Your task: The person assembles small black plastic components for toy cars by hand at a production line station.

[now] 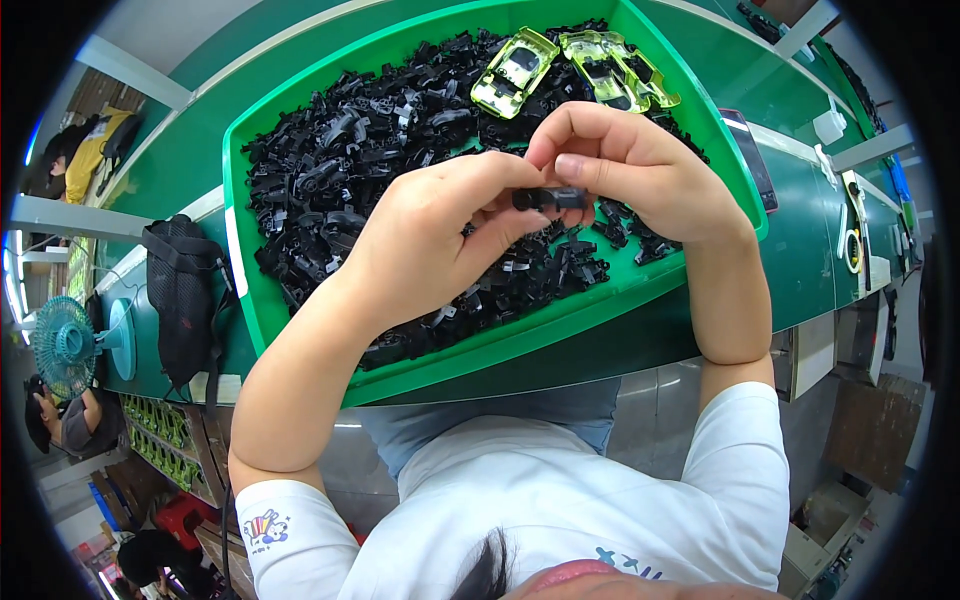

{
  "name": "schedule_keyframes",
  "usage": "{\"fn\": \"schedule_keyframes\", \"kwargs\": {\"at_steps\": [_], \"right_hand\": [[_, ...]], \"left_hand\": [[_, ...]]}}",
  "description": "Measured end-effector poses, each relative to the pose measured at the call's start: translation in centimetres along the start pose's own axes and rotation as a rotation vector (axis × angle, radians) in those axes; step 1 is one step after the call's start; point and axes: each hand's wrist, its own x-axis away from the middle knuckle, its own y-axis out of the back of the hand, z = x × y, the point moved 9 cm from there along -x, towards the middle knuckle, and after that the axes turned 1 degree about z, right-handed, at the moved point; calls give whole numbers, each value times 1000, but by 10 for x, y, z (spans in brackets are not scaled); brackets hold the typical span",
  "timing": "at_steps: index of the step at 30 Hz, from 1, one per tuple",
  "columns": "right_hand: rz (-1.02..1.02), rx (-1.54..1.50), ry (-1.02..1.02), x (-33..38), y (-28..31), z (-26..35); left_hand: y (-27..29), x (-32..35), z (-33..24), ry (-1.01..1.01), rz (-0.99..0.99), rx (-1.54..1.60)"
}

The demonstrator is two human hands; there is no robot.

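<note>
A small black plastic part is held between my two hands above a green tray. My left hand pinches its left end between thumb and fingers. At its right end, the fingers of my right hand are curled close, with the thumb bent above it; part of their grip is hidden. Beneath my hands, the tray holds a thick heap of small black plastic parts. A yellow-green toy car body shell lies on the heap at the far side, with more yellow-green shells beside it on the right.
A black mesh bag lies on the green table left of the tray, near a teal fan. Right of the tray is a dark flat device. Farther right lies a roll of tape. Another person is at the far left.
</note>
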Motion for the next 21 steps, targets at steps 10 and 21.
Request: {"fn": "schedule_keyframes", "kwargs": {"at_steps": [10,21], "right_hand": [[-52,10,-60,3,0,-6],[-217,750,-71,-1,28,-15]], "left_hand": [[2,4,2,46,5,-60],[85,5,26,247,-148,-633]]}}
